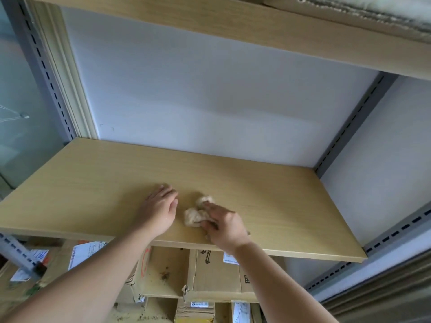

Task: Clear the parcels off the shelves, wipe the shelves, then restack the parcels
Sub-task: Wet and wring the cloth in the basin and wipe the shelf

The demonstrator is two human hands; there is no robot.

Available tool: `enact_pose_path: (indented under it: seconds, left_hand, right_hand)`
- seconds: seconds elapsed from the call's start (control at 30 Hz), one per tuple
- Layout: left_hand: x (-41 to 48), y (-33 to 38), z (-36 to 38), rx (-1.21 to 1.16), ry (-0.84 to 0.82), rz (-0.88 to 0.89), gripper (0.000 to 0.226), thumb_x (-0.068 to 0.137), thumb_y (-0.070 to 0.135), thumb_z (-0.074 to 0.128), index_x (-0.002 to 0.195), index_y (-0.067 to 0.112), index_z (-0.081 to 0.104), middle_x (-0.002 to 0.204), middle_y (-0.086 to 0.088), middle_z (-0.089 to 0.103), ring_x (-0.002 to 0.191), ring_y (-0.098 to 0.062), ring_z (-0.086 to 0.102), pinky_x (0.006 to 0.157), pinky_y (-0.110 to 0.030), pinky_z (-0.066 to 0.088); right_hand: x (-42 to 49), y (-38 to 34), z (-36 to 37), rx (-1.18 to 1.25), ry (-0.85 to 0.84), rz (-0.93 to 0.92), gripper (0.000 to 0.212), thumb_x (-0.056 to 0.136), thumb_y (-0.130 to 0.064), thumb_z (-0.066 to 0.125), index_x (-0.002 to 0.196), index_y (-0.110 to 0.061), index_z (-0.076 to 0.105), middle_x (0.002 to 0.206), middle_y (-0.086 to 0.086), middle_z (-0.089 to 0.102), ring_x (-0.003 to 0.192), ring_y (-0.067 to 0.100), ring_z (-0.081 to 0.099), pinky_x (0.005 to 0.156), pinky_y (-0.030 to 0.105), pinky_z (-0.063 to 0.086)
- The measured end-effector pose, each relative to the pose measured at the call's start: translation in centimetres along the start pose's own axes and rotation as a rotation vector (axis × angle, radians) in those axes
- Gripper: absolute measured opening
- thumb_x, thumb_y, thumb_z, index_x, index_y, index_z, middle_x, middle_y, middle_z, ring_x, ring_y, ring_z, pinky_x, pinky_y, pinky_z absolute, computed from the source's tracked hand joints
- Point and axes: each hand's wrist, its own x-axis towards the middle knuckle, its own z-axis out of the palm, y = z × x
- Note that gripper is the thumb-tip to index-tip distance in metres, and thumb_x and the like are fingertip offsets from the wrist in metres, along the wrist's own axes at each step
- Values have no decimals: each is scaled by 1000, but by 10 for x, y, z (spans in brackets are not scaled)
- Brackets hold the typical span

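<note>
Parcels (210, 273), brown cardboard boxes with white labels, sit low at about six o'clock, crowded together on the levels under the pale wooden shelf (291, 206). One box (98, 259) at seven o'clock has a white label facing up; another, at six o'clock, shows a torn lower corner.

Above them, two bare forearms reach up onto the shelf board. The left hand (158, 210), near the centre of the view, lies flat on the wood with its fingers straight and together, holding nothing. Just beside it, toward three o'clock, the right hand (224, 224) presses down on a crumpled beige cloth (196, 216), its fingers bent over the wad; part of the cloth pokes out past the fingertips toward twelve o'clock. Both hands are near the front edge of the board.

Farther back, the shelf meets a plain white wall (198, 101). Grey slotted metal uprights (349, 127) stand at two o'clock and at ten o'clock. Beyond the ten o'clock upright is a frosted glass pane (21, 113). Across twelve o'clock runs the underside of a higher wooden shelf (210, 22).
</note>
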Motion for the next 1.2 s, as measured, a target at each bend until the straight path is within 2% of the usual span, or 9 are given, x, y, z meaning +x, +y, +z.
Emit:
enact_pose_path:
  seconds: [0.23, 0.3, 0.4, 0.5, 0.6, 0.8, 0.97, 1.1, 1.2]
  left_hand:
    - [-8, -1, 1, -58, -33, -54, 36, 95, 22, 46, 122, 6, 62, 138, -13, 51, 135, -28, 40, 110, -41, 30]
    - [-8, 5, -1, -54, -37, -48, 41, 94, 27, 41, 122, 6, 63, 138, -13, 51, 135, -29, 40, 109, -41, 29]
    - [-10, 11, 2, -47, -28, -14, 33, 95, 19, 45, 118, 4, 64, 135, -14, 54, 133, -32, 41, 109, -44, 31]
    - [-12, 11, 5, -38, 18, -18, 40, 93, 23, 40, 116, 4, 66, 130, -14, 58, 129, -33, 46, 107, -47, 34]
    - [-14, 4, 0, 33, 39, -110, 35, 97, 21, 42, 124, 9, 61, 137, -9, 53, 133, -30, 41, 110, -43, 30]
    - [-24, -26, -11, 134, 7, -169, 36, 94, 14, 45, 128, 15, 56, 144, -6, 45, 136, -32, 34, 106, -43, 30]
    - [-25, -34, -14, 114, -7, -137, 42, 93, 9, 47, 133, 15, 53, 147, -8, 41, 138, -31, 33, 109, -42, 31]
    - [-25, -32, -16, 112, 0, -137, 44, 94, 11, 44, 137, 20, 49, 150, -3, 36, 140, -26, 29, 110, -35, 26]
    - [-25, -32, -15, 140, -11, -138, 45, 94, 12, 43, 139, 19, 47, 152, -3, 33, 141, -26, 28, 110, -35, 25]
  right_hand:
    - [-41, -12, 3, 189, -164, -257, 33, 84, -24, 59, 109, -6, 70, 118, 8, 67, 111, 9, 61, 94, 24, 50]
    - [-50, -7, -10, 333, -102, -164, 30, 86, -25, 56, 111, -16, 69, 116, 1, 68, 85, -6, 65, 74, 14, 52]
    - [-51, 13, -31, 368, 106, 33, 30, 92, -13, 58, 119, -26, 59, 105, 6, 69, 55, 0, 64, 50, 13, 49]
    - [-39, 41, -43, 155, 245, 218, 34, 94, -20, 56, 128, -16, 56, 122, 8, 64, 70, 7, 70, 62, 25, 58]
    - [-21, 50, -38, -57, 153, 387, 39, 96, -25, 50, 134, -17, 52, 143, 1, 48, 115, 21, 59, 91, 31, 50]
    - [28, -12, 7, -76, -19, 152, 44, 96, -26, 48, 140, -20, 45, 151, -6, 34, 134, 19, 40, 102, 27, 37]
    - [12, -39, 30, 15, -112, -193, 37, 87, -14, 59, 123, -10, 63, 135, 7, 55, 128, 18, 50, 106, 25, 39]
    - [-24, -27, 16, 107, -207, -305, 19, 82, -12, 63, 94, -1, 74, 115, 10, 68, 112, 16, 62, 94, 28, 51]
    - [-43, -5, -14, 265, -69, -82, 22, 84, -15, 60, 101, -7, 72, 113, 10, 69, 82, -4, 66, 69, 17, 54]
